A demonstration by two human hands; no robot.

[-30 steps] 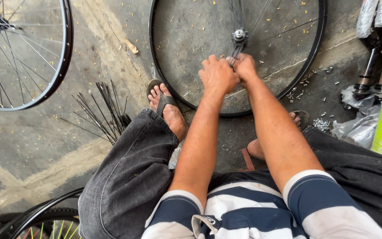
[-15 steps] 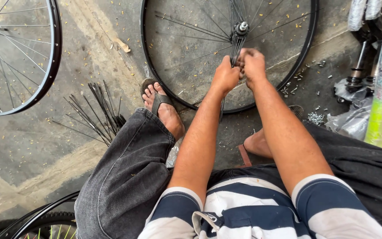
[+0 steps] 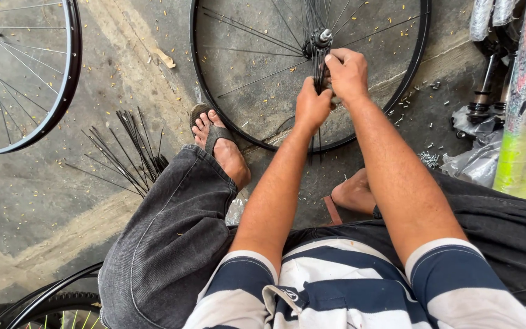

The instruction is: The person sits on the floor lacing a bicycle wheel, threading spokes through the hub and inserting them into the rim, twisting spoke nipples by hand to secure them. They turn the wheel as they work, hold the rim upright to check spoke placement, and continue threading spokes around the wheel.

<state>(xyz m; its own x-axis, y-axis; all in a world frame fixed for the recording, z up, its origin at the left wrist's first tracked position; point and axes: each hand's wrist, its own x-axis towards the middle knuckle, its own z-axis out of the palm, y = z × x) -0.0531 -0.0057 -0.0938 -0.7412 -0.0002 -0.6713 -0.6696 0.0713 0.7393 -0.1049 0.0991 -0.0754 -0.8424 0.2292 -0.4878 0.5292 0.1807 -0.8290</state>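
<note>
A black bicycle wheel rim (image 3: 202,103) lies flat on the concrete floor in front of me, with a hub (image 3: 319,40) at its middle and a few thin spokes running out from it. My left hand (image 3: 312,106) and my right hand (image 3: 348,73) sit close together just below the hub, both pinched on a bundle of dark spokes (image 3: 320,73) that hangs from it. My left foot in a sandal (image 3: 217,143) rests against the rim's near edge. My bare right foot (image 3: 354,192) lies beside it.
A loose fan of black spokes (image 3: 126,152) lies on the floor at left. A silver spoked wheel (image 3: 62,91) is at the upper left and another tyre (image 3: 44,301) at the bottom left. Plastic-wrapped bicycle parts (image 3: 518,122) and small scattered nipples (image 3: 427,158) are at right.
Both hands have shifted from the rim's near side up toward the hub and now grip the spokes there. The view has drifted slightly.
</note>
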